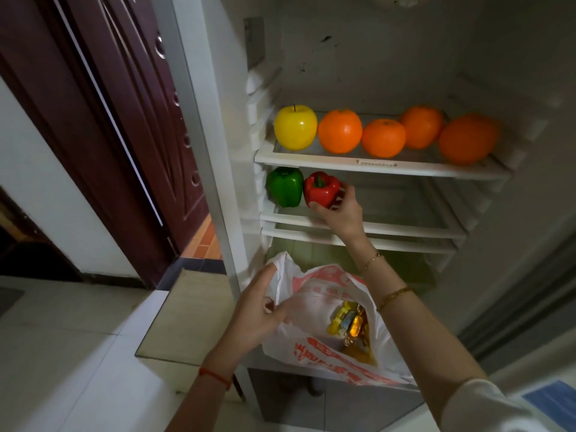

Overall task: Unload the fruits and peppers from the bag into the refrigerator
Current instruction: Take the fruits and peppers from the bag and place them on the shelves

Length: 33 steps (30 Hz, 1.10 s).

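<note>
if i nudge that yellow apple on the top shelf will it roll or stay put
The yellow apple is round and glossy, so it would probably roll or slide on the smooth shelf. An orange beside it would likely stop it on that side. Toward the front only a low rim shows, so it might drop off.

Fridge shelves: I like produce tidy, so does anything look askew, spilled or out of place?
Nothing stands out. The yellow apple and four oranges sit in a row; the green pepper stands upright below, beside the red pepper gripped by the right hand.
</note>
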{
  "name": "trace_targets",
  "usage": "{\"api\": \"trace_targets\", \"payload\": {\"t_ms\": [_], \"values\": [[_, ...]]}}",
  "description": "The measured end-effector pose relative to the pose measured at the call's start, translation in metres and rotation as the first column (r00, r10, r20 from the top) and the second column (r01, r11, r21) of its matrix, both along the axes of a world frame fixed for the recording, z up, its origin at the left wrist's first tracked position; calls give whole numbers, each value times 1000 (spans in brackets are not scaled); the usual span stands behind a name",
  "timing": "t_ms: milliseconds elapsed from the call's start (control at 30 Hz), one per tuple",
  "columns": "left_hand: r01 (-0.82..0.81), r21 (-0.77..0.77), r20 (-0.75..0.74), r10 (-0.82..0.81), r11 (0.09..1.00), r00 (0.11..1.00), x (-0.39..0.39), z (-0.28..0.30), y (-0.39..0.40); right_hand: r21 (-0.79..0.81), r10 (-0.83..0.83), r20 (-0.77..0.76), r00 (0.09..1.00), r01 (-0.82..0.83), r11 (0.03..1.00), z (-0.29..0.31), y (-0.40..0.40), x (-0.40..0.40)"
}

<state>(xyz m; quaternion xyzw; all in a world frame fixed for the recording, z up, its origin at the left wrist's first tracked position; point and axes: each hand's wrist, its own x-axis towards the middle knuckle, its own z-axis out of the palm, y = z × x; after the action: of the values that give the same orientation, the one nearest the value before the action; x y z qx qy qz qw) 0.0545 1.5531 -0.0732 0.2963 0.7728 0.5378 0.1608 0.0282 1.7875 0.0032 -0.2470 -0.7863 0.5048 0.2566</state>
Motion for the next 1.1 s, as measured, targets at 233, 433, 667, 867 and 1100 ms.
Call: {"api": "trace_targets", "payload": {"t_ms": [233,433,667,867,1100], "values": [[29,-38,1,-29,999,1000,3,-4,1,148,-140,-186,973,168,975,-4,-6,42],[48,-25,30,-47,999,998,16,-3,4,355,137,14,990,-133,925,-51,-23,109],[163,-11,58,-162,987,985,34,-4,0,142,220,698,682,-432,891,-147,-6,156],[229,35,99,-231,973,968,49,-2,-5,134,127,863,489,-465,875,-196,-6,181],[191,43,95,-195,981,976,51,-3,-6,381,-96,905,415,-686,620,-188,-31,185]]}}
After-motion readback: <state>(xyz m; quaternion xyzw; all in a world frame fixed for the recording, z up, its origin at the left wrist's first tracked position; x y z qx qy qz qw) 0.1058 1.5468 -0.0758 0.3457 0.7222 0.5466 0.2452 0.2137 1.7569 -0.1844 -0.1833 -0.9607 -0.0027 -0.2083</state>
